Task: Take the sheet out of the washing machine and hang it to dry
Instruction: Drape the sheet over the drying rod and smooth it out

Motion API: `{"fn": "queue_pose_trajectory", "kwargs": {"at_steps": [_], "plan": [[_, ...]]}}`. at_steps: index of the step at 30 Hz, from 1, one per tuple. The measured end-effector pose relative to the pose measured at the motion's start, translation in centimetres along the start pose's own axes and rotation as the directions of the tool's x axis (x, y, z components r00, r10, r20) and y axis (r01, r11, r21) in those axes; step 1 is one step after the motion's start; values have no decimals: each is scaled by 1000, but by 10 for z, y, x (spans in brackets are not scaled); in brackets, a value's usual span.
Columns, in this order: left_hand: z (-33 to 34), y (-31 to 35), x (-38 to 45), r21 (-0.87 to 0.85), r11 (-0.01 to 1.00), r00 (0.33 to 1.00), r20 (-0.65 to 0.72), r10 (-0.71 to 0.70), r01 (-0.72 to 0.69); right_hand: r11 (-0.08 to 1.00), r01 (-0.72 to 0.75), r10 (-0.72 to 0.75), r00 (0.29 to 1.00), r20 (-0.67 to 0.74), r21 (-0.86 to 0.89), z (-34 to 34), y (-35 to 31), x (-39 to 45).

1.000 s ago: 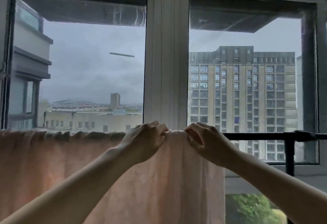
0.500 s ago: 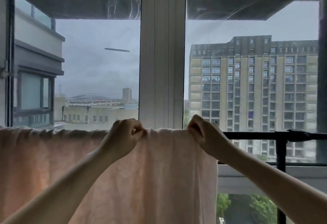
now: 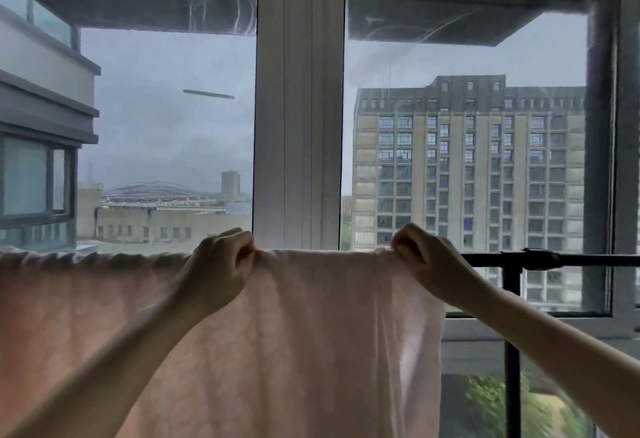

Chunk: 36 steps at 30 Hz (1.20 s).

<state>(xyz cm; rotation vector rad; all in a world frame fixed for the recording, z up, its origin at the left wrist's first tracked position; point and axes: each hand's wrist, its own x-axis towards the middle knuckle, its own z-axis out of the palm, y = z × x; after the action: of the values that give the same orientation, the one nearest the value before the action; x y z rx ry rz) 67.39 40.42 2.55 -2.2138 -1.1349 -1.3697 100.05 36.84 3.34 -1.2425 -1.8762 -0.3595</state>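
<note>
The pale pink sheet (image 3: 311,333) hangs draped over a black rail (image 3: 554,260) before the window (image 3: 301,108). The left hand (image 3: 221,264) and right hand (image 3: 426,261) are apart, each closed, pinching the sheet's top fold, smooth between them, bunched leftward.

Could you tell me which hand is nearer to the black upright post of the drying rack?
The right hand. It pinches the sheet at its right end, just left of the post; the left hand grips the sheet's top edge farther left, beyond the window frame.
</note>
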Motion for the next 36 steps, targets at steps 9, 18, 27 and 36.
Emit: {"fn": "queue_pose_trajectory", "kwargs": {"at_steps": [9,18,27,36], "plan": [[-4,11,-2,79,988,987,71,-141,136,997,21,-12,992,125,-69,-6,2,-4],[5,31,-4,98,983,986,35,-162,158,996,35,-28,996,-89,80,7,-10,-5],[6,20,1,-23,958,958,-10,-286,286,992,-109,124,953,-278,70,-7,14,-11],[10,38,-2,20,960,956,-97,-277,280,948,10,-76,977,-197,-318,-26,20,-38]]}}
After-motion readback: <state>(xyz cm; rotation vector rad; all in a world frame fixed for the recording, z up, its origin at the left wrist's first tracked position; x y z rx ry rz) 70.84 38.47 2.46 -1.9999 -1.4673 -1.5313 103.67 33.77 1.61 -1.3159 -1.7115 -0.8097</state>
